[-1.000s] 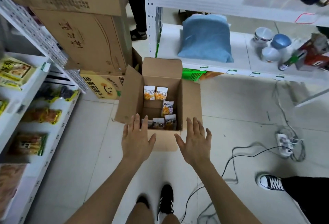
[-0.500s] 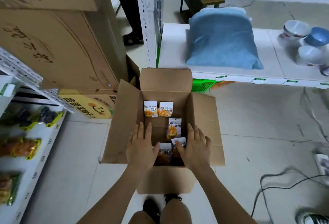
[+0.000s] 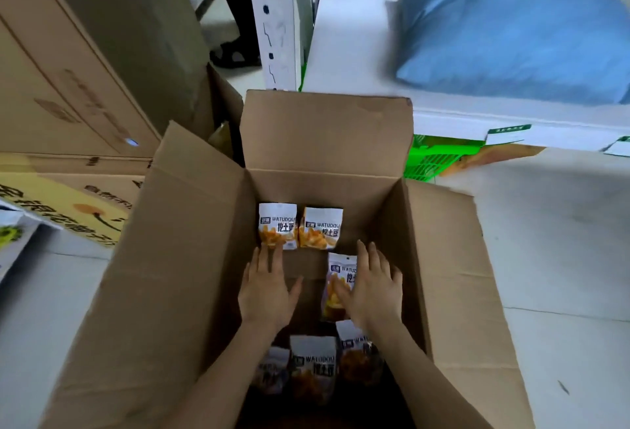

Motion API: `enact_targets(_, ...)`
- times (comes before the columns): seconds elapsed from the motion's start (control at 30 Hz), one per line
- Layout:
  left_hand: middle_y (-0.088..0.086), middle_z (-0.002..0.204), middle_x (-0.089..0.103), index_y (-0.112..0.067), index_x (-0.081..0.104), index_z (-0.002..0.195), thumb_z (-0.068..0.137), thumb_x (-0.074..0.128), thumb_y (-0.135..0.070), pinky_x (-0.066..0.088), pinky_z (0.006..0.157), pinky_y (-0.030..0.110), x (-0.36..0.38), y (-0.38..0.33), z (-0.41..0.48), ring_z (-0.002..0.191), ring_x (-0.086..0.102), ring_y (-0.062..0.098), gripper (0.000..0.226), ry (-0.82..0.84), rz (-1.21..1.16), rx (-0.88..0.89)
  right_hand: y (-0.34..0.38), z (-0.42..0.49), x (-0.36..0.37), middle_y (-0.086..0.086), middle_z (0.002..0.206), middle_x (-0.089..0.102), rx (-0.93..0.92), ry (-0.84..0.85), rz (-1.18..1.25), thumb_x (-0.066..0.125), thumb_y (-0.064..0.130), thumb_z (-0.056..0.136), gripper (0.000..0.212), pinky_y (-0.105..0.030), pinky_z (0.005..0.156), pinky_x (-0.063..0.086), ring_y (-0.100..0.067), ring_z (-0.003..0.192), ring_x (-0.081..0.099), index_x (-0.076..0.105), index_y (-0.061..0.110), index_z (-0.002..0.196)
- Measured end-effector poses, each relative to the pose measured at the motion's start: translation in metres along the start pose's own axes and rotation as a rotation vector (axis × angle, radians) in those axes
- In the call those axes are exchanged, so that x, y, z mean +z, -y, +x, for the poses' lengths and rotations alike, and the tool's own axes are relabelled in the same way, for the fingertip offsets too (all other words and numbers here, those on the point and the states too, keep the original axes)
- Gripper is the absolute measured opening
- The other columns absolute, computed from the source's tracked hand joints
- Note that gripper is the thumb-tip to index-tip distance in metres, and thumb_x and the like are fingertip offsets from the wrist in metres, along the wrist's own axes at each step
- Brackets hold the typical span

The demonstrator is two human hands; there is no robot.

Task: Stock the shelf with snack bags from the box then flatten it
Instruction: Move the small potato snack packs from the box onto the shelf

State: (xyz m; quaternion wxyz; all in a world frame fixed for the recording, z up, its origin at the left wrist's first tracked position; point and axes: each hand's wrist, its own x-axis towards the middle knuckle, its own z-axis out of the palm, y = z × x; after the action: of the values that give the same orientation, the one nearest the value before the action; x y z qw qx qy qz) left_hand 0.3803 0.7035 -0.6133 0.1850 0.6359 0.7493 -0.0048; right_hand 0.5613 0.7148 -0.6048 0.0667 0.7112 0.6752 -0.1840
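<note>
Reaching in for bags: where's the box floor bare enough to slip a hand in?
Bare floor lies between the two far bags, the left hand and the middle bag. The near end is crowded: three bags sit packed together.

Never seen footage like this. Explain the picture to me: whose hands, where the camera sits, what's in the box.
No machine here: the left grip and right grip are a person's bare hands. The camera is worn on their head, looking down. An open cardboard box sits on the floor, with six snack bags lying in its bottom. Both grips are inside the box, fingers straight, holding nothing; the right one hovers over or touches one bag, I cannot tell which. Bigger cartons stand left; a blue bundle lies on a white shelf beyond.
</note>
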Motion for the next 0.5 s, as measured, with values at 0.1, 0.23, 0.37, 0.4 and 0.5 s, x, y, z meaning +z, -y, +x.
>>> enact_targets(0.1,0.008,0.164,0.008,-0.021,0.001,0.155,0.095,0.045,-0.054,0.018,0.120,0.036,0.042,0.012,0.037,0.151,0.008,0.026,0.082,0.002,-0.050,-0.047,-0.002,0.043,0.034,-0.004,0.164,0.012,-0.002,-0.027,0.015,0.030,0.071,0.092,0.085,-0.046,0.116,0.021,-0.024,0.149,0.017,0.007,0.021,0.156)
enact_targets(0.23,0.009,0.163,0.009,-0.016,-0.002,0.156,0.093,0.050,-0.054,0.025,0.115,0.035,0.086,0.028,0.078,0.149,0.014,0.026,0.090,-0.034,-0.164,-0.115,-0.005,0.094,0.075,-0.005,0.162,0.018,0.000,-0.071,0.063,0.034,0.071,0.091,0.085,-0.045,0.115,0.024,-0.024,0.146,0.022,0.009,0.022,0.156)
enact_targets(0.37,0.011,0.161,0.016,-0.012,-0.008,0.155,0.090,0.058,-0.051,0.034,0.110,0.041,0.114,0.039,0.113,0.145,0.024,0.029,0.101,-0.059,-0.313,-0.207,-0.009,0.133,0.108,-0.006,0.158,0.027,0.013,-0.103,0.083,0.037,0.072,0.089,0.087,-0.044,0.110,0.029,-0.026,0.141,0.031,0.013,0.021,0.154)
enact_targets(0.4,0.012,0.160,0.018,-0.010,-0.008,0.155,0.089,0.060,-0.050,0.034,0.109,0.041,0.120,0.041,0.121,0.144,0.026,0.031,0.103,-0.062,-0.352,-0.217,-0.009,0.142,0.113,-0.006,0.156,0.030,0.018,-0.096,0.105,0.039,0.072,0.088,0.087,-0.044,0.109,0.029,-0.026,0.140,0.032,0.014,0.020,0.154)
enact_targets(0.5,0.015,0.160,0.017,-0.007,-0.006,0.155,0.088,0.065,-0.043,0.032,0.110,0.042,0.132,0.044,0.144,0.143,0.028,0.034,0.104,-0.074,-0.475,-0.235,-0.008,0.169,0.127,-0.008,0.147,0.042,0.019,-0.035,0.211,0.046,0.070,0.087,0.081,-0.046,0.107,0.033,-0.029,0.134,0.040,0.024,0.021,0.148)
